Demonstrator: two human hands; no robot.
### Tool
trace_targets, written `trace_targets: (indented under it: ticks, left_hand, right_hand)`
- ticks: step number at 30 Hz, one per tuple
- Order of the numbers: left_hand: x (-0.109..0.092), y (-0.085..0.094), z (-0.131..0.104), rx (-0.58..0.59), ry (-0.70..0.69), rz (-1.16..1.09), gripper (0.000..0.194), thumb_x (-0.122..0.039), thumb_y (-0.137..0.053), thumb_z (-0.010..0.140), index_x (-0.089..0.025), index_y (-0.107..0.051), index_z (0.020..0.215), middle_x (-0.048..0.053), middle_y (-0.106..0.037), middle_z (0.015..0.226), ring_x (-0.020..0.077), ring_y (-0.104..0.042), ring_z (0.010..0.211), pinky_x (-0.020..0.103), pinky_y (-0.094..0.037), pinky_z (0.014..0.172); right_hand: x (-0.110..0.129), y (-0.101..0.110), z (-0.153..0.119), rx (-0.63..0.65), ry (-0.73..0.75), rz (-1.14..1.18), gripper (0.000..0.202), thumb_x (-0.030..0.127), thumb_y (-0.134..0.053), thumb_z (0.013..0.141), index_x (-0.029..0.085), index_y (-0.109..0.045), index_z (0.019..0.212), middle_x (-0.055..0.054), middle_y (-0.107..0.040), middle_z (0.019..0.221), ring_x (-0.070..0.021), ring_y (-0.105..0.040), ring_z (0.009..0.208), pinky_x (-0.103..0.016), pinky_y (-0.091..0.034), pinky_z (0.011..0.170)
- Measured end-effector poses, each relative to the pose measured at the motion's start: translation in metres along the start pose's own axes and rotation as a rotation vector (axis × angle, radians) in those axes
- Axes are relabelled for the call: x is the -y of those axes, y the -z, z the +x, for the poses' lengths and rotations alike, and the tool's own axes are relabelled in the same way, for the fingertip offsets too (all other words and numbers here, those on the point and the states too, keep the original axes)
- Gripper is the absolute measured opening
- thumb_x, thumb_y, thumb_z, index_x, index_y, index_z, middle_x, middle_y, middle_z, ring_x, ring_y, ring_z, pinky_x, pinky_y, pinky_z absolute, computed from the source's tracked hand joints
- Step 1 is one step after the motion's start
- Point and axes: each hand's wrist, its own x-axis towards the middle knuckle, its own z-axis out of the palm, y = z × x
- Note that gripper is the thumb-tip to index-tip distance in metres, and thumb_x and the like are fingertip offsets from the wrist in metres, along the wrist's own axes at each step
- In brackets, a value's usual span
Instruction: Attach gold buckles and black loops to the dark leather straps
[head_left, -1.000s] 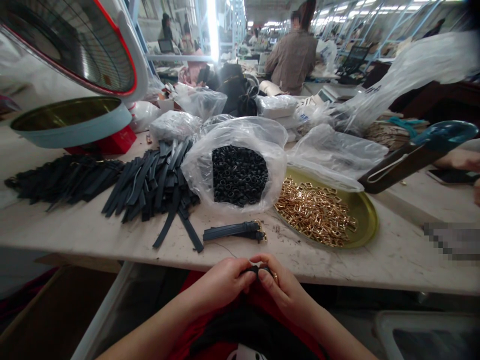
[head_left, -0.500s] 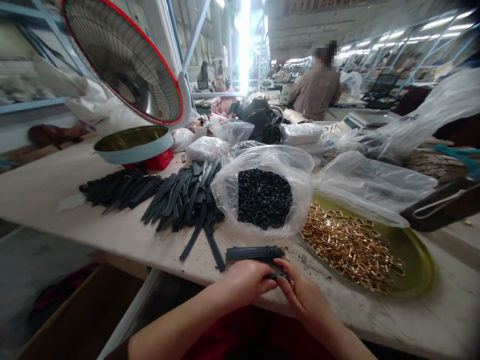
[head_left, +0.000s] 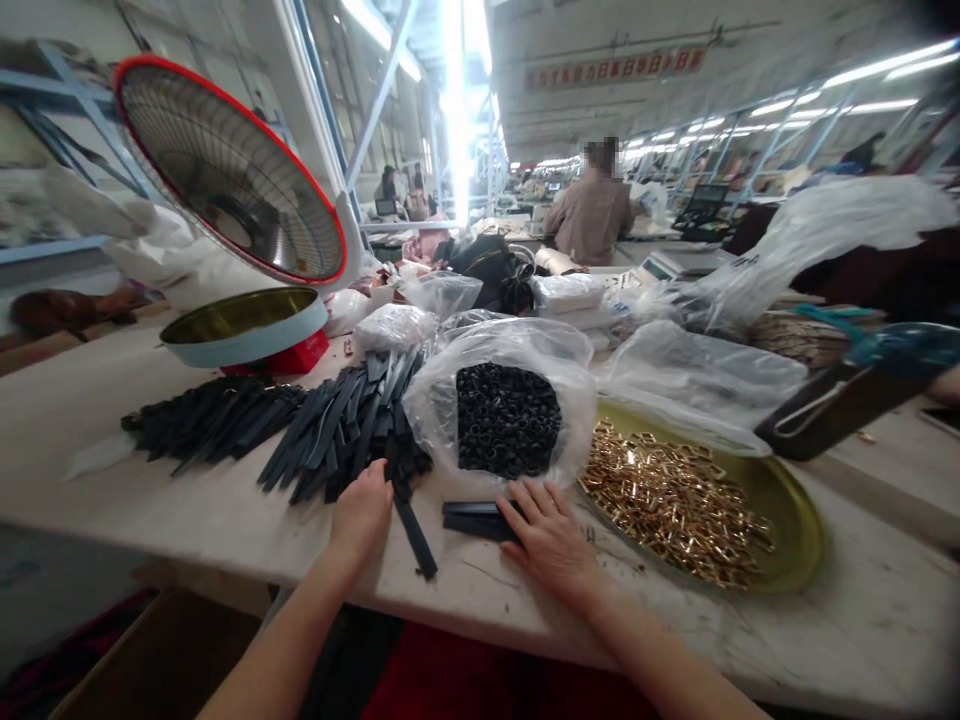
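My left hand (head_left: 363, 512) is at the near edge of a pile of dark strips (head_left: 337, 425), its fingers pressed together; what they grip, if anything, is too small to name. My right hand (head_left: 551, 535) lies with fingers spread over the right end of a small stack of dark strips (head_left: 474, 520), covering that end. One loose strip (head_left: 415, 537) points toward the table's front edge between the hands. Behind my right hand stands an open plastic bag (head_left: 431, 420) full of small black rings (head_left: 510, 418).
Gold metal buckles (head_left: 675, 500) fill a round tray (head_left: 806, 530) at the right. A red-rimmed fan (head_left: 232, 180) and a blue-rimmed pan (head_left: 247, 335) stand at the left. Plastic bags lie behind. A person (head_left: 592, 215) is farther back.
Both hands have parted from the small dark piece between them. The left went left to the strip pile; the right flattened onto the small stack. The camera view has shifted.
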Motion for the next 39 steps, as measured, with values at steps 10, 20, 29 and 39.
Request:
trace_targets:
  ticks: [10,20,29,39]
  left_hand:
    - [0.002,0.025,-0.025,0.132,0.068,-0.278,0.008,-0.024,-0.045,0.076,-0.018,-0.048,0.072,0.002,-0.056,0.071,0.0195,-0.058,0.073,0.031,-0.044,0.069]
    - [-0.076,0.047,-0.092,0.798,0.491,-1.593,0.034,-0.008,-0.056,0.062,-0.013,-0.057,0.096,0.003,-0.055,0.087,0.0096,-0.06,0.069,0.017,-0.047,0.056]
    - [-0.085,0.048,-0.095,0.902,0.494,-1.632,0.033,-0.008,-0.056,0.067,-0.012,-0.056,0.1,0.008,-0.061,0.093,0.0099,-0.06,0.068,0.016,-0.046,0.052]
    - [-0.09,0.018,-0.1,0.468,-0.153,-1.046,0.038,-0.031,-0.047,0.082,-0.021,-0.057,0.117,0.007,-0.056,0.096,0.0196,-0.053,0.088,0.031,-0.042,0.081]
  right_hand:
    - [-0.037,0.035,0.045,0.052,-0.258,-0.019,0.028,0.026,-0.042,0.088,0.017,-0.058,0.109,-0.01,-0.06,0.107,-0.0195,-0.056,0.094,-0.03,-0.039,0.082]
    - [-0.064,0.003,0.092,0.212,-0.243,-0.079,0.018,0.013,-0.047,0.081,0.014,-0.063,0.088,-0.013,-0.059,0.091,-0.0231,-0.059,0.082,-0.029,-0.039,0.067]
    - [-0.062,0.013,0.08,0.096,-0.3,0.128,0.02,0.017,-0.043,0.084,0.011,-0.059,0.094,-0.014,-0.061,0.096,-0.0239,-0.057,0.091,-0.033,-0.04,0.08]
    - [-0.003,0.045,-0.009,-0.054,-0.965,1.679,0.033,0.039,-0.067,0.069,0.02,-0.062,0.095,-0.002,-0.065,0.09,-0.0107,-0.061,0.066,-0.029,-0.051,0.07]
